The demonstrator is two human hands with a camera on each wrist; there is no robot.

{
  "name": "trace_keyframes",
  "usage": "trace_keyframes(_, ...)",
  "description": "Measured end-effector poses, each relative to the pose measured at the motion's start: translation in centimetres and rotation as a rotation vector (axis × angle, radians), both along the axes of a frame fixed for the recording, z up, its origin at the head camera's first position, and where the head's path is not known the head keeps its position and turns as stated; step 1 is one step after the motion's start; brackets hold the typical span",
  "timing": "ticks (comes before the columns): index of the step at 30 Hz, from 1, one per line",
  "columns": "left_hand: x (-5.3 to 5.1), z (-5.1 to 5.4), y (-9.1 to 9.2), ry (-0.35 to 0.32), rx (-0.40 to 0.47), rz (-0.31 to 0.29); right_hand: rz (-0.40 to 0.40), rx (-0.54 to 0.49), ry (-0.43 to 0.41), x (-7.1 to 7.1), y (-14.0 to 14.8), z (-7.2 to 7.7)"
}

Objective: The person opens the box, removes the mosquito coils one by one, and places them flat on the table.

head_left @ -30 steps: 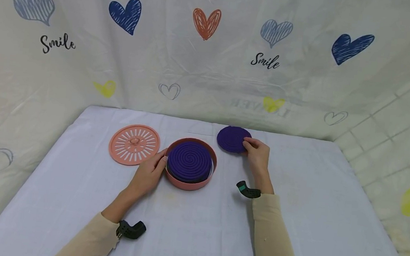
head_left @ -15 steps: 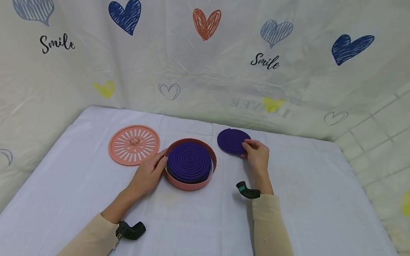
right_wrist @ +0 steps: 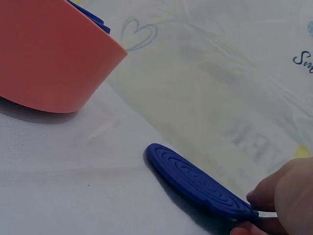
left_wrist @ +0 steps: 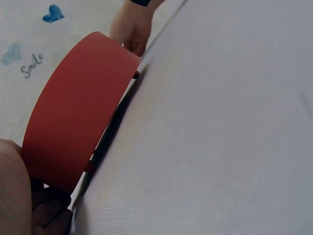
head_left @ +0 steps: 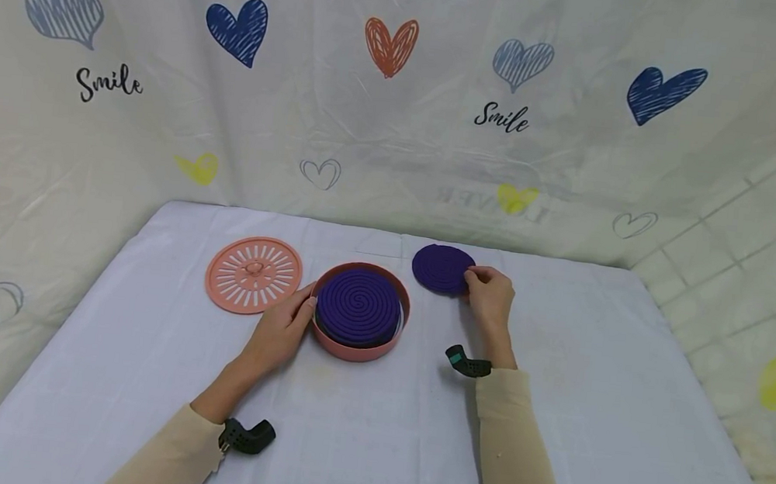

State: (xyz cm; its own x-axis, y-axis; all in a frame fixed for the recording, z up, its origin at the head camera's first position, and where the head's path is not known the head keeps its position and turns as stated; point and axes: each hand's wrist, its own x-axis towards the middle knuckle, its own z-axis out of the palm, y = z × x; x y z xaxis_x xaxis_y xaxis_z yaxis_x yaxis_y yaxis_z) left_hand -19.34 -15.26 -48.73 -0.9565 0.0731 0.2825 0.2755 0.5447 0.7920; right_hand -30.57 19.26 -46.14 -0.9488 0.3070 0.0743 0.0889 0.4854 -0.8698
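In the head view, a round pink mosquito coil box [head_left: 356,354] stands mid-table, its small feet showing in the left wrist view. Purple mosquito coils [head_left: 358,305] are stacked inside it. My left hand [head_left: 279,330] grips the box's left wall, thumb at the rim. To the box's right, a single purple mosquito coil [head_left: 440,269] is at the table's back. My right hand [head_left: 491,295] pinches its right edge between thumb and fingers. In the right wrist view, the coil [right_wrist: 195,183] lies nearly flat, with a shadow beneath its near edge.
A pink slotted lid [head_left: 255,267] with a raised centre lies left of the box. White cloth covers the table [head_left: 355,441]. Behind it hangs a pale curtain [head_left: 400,118] printed with hearts and "Smile". A dark wrist device [head_left: 248,437] sits on each forearm.
The right hand has lowered the single coil a little, from slightly tilted to nearly flat, and shifted slightly to the right. The left hand and box have stayed in place.
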Motion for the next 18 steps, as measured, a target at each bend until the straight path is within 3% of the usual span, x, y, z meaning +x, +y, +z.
trace_keyframes(18,0.1,0.0,0.0,-0.015,0.000,0.005,-0.058,-0.001,-0.014,0.2,1.1,0.4)
